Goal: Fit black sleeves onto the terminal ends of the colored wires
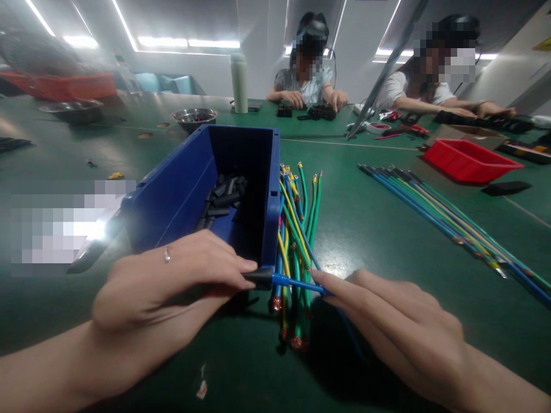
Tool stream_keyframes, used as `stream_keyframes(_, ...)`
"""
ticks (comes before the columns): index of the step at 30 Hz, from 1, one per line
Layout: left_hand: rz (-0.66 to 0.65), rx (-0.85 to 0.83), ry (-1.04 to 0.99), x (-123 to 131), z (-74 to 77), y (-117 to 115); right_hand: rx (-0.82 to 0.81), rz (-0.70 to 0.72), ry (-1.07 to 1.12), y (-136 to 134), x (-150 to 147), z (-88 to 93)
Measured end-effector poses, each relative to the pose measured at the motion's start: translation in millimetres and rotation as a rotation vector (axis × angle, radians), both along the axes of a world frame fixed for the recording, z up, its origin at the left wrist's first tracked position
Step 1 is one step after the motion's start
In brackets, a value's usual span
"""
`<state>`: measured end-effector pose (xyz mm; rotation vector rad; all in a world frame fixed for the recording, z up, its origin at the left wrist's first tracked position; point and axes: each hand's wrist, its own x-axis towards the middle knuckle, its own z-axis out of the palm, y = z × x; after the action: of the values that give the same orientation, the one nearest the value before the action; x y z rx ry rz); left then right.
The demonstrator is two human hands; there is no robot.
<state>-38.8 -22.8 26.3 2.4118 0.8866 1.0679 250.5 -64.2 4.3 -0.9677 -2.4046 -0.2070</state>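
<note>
My left hand (172,287) pinches a short black sleeve (260,277) just in front of the blue bin. A blue cable (301,283) runs from the sleeve's right end into the closed fingers of my right hand (391,321). How far the cable reaches inside the sleeve is hidden. More black sleeves (226,195) lie loose in the blue bin (272,223). Beneath the held cable, right of the bin, is a bundle of green, yellow and blue cables (317,206). Its far ends carry metal lugs, and bare copper strands show at the near ends.
Several black-tipped cables (424,203) lie diagonally at right, near a red tray (473,163). Metal bowls (196,116) and a pale green bottle (239,83) stand farther back. Two people (307,74) work across the green table (241,367). A scrap (202,389) lies near the front.
</note>
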Motion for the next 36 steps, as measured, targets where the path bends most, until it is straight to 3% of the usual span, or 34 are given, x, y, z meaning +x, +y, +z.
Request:
stream_keyframes(4, -0.063, -0.028, -0.054, 0.8, -0.3, 0.9, -0.005, -0.023, 0.033, -2.0, -2.3, 2.6)
stream_keyframes(23, -0.073, 0.084, 0.063, 11.4, 9.1, -2.1, -0.034, 0.022, 0.083, -3.1, -13.7, 3.7)
stream_keyframes(32, 0.083, 0.106, 0.149, 3.3, 2.7, -2.3, -0.079, 0.003, 0.148, 3.5, -8.2, -0.1)
stream_keyframes(36, 0.083, 0.141, 0.176, 4.6, 3.6, -1.7, -0.086, 0.016, 0.168, 5.9, -6.0, -0.2)
